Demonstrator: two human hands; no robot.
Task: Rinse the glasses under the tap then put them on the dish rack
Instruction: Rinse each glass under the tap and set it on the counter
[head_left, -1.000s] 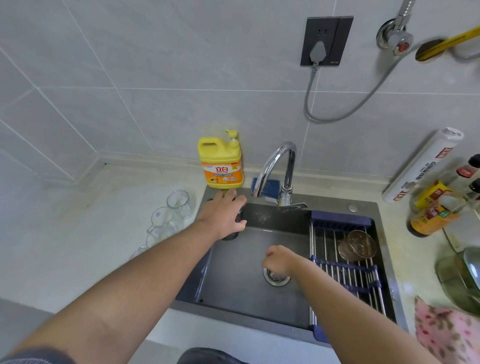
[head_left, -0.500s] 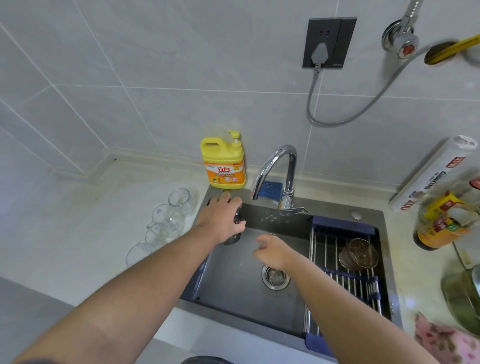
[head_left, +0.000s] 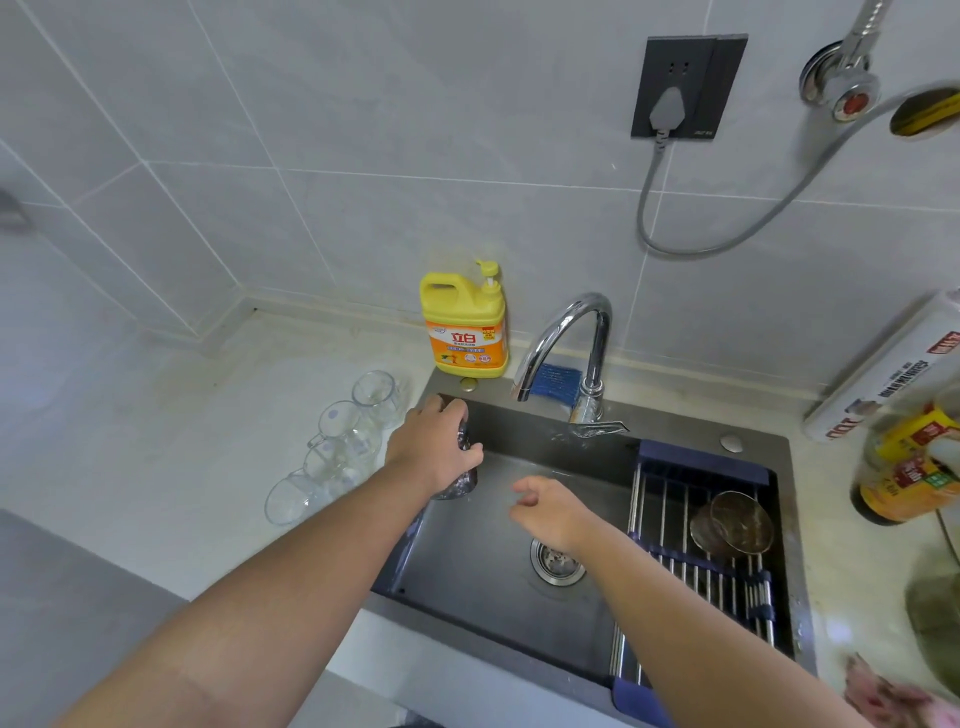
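Presently: left hand (head_left: 434, 452) gripped glass (head_left: 460, 486) over sink (head_left: 685, 428); right hand (head_left: 550, 512) was slack, empty; rinse under tap (head_left: 597, 353) seemed next.

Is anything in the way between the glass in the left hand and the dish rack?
Only the person's own right hand, open over the basin between the held glass and the dish rack. The tap spout arches behind that line. Another glass already lies on the rack's far half.

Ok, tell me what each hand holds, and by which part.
Left hand grips a clear glass round its side wall; right hand holds nothing.
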